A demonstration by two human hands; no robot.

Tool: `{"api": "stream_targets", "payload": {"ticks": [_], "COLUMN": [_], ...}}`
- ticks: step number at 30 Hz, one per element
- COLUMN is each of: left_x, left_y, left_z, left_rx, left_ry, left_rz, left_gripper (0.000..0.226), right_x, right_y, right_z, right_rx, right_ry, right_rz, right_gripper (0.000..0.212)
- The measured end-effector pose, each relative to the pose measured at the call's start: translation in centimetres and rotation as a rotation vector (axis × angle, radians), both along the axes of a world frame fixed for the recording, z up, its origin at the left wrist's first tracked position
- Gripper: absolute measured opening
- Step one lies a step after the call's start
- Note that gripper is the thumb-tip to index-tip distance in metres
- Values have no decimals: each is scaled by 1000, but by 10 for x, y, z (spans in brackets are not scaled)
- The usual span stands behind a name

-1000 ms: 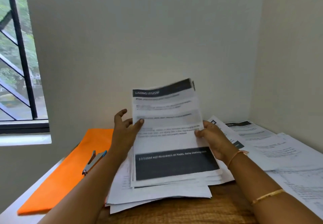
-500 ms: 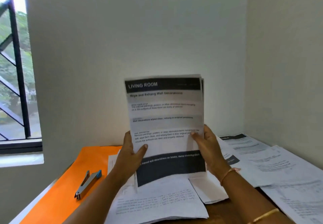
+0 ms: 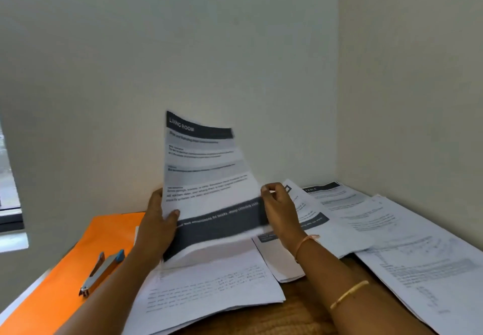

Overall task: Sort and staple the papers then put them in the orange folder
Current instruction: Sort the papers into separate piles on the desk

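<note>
The "LIVING ROOM" sheaf (image 3: 206, 177) is held up off the table in the middle of the view, its dark title band at 12 o'clock and its lower edge sagging toward the loose sheets (image 3: 209, 282) lying beneath it at 6 o'clock. Half a second ago it was held square and upright, facing the camera. Now it is tipped, with the top corner leaning toward 11 o'clock and the page curved and blurred, so it is judged to be in motion. Its left edge is clamped by the left hand (image 3: 156, 227), with the thumb on the printed face and the fingers behind. Its right edge is pinched by the right hand (image 3: 279, 209), whose fingers are curled tightly at the paper. The set is therefore judged to be gathered, and stapling is taken as the step due next. The stapler (image 3: 100, 273) is found at 8 o'clock of the sheaf, untouched, lying on the orange folder (image 3: 112, 232), which lies flat. More printed papers (image 3: 392, 230) are spread at 3 to 4 o'clock over the wooden table (image 3: 300, 316), so much sorting is judged to remain.
</note>
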State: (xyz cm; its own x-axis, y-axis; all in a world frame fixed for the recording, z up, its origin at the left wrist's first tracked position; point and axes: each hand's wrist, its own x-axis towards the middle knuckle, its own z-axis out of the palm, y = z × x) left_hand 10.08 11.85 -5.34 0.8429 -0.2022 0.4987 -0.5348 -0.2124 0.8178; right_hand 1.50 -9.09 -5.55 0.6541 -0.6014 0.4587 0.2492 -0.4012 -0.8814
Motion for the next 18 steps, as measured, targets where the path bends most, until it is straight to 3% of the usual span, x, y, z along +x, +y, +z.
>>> {"api": "stream_targets", "payload": {"ticks": [6, 9, 11, 15, 18], "left_x": [6, 7, 8, 9, 4], "left_y": [4, 2, 2, 0, -6], "left_z": [3, 5, 9, 17, 26], "left_rx": [-76, -96, -107, -104, -124], "left_ry": [122, 178, 221, 270, 300], "left_rz": [42, 11, -24, -57, -101], "left_gripper": [45, 41, 38, 33, 26], "right_x": [-2, -3, -5, -17, -30], "right_y": [-27, -34, -37, -56, -72], "right_z": [1, -1, -2, -1, -2], "right_rx": [-50, 8, -69, -483, -435], "right_ry": [111, 162, 246, 706, 1019], "right_rz": [-220, -187, -224, -477, -509], "right_gripper": [15, 19, 27, 40, 67]}}
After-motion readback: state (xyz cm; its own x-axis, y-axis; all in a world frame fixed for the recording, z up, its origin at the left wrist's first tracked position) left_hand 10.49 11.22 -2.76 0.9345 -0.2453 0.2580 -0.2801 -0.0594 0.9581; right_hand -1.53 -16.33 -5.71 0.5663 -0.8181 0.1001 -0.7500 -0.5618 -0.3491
